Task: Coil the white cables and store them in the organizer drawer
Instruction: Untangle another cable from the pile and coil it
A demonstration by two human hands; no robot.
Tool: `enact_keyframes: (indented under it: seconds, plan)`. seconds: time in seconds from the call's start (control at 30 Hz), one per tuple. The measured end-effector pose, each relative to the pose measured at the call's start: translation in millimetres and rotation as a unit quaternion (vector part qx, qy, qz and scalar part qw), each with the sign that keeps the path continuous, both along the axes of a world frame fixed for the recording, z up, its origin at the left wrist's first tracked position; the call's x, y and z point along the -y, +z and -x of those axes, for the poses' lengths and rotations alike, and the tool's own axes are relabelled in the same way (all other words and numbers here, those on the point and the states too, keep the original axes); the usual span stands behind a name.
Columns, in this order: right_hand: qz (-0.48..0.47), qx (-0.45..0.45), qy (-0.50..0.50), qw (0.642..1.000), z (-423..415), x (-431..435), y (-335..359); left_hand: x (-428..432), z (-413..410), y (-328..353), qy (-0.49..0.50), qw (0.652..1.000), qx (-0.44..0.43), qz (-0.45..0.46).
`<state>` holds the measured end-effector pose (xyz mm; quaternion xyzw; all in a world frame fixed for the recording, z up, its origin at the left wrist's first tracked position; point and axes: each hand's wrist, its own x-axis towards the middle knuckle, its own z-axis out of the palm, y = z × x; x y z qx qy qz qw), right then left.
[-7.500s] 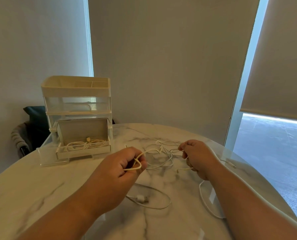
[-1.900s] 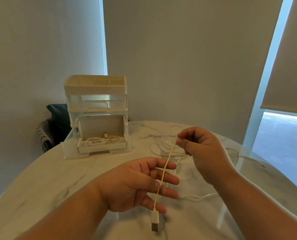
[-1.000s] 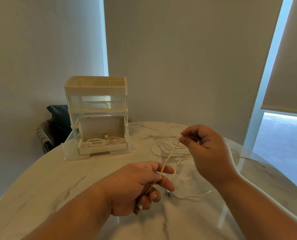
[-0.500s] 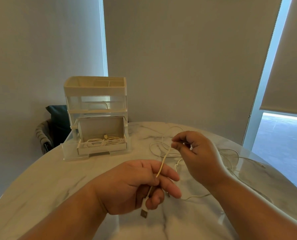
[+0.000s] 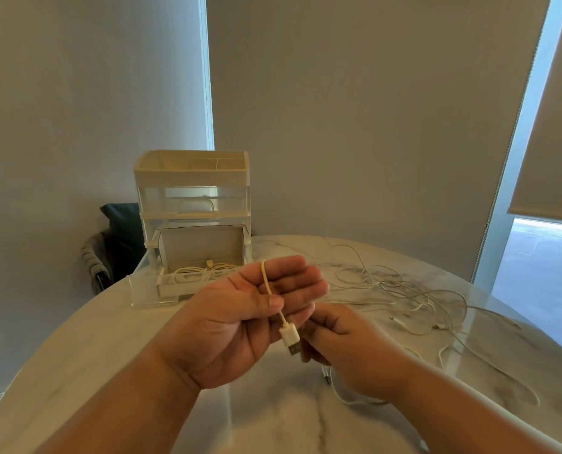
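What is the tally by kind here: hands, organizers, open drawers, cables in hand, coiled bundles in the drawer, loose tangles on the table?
Hands: 2 (left hand, right hand)
Organizer: 1
Open drawer: 1
White USB cable in hand: 1
Coiled bundle in the drawer: 1
Loose tangle on the table: 1, strands uncountable
Total: 7

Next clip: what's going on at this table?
A person appears to be winding a white cable around the left hand. The thumb pins it against the fingers, and its USB plug hangs below. The right hand is curled just behind the left; whether it grips the cable is hidden. More loose cables lie tangled on the marble table. The bottom drawer of the organizer stands open with one coiled cable inside.
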<state>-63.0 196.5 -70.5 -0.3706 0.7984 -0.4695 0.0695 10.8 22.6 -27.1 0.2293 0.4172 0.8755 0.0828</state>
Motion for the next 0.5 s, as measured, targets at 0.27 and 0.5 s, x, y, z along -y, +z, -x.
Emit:
enact_keyframes:
  seconds: [0.27,0.5]
  plan:
    - [-0.057,0.021,0.013,0.998,-11,3,5,-4,-3,12,0.151,0.986,0.062,0.03]
    - [-0.194,-0.032,0.031,0.98,-24,7,7,-2,14,0,0.238,0.963,0.129,-0.002]
